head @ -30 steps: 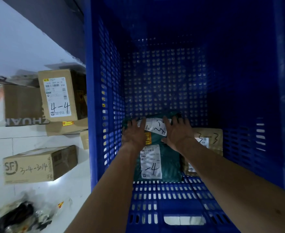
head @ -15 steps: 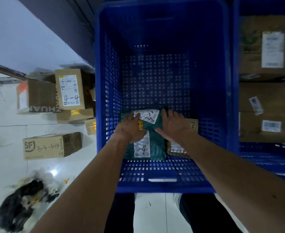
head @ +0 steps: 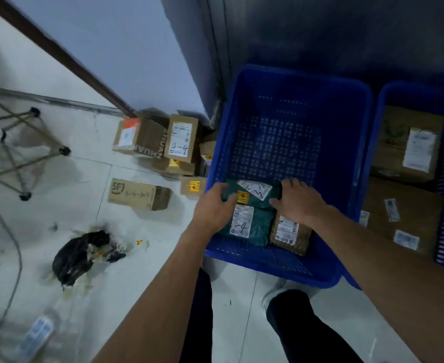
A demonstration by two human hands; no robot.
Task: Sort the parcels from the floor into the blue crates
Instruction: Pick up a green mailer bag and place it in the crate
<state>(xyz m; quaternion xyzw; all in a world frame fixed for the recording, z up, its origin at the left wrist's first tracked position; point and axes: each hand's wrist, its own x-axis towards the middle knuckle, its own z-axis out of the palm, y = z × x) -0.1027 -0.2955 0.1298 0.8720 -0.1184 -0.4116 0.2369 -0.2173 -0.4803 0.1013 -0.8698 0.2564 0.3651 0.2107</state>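
Head view: our fingers grip the green parcel between them, inside the blue crate; next we should release

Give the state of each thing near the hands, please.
crate, open, partly filled
green parcel, lying in the crate, held at both sides
brown parcel, lying free in the crate
left hand, grips the green parcel's left edge
right hand, grips its right edge
floor boxes, closed, not yet sorted

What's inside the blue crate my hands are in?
In the blue crate: an upper green parcel, gripped by the left hand and right hand, a lower green parcel and a brown mailer. Anything beneath them is covered.
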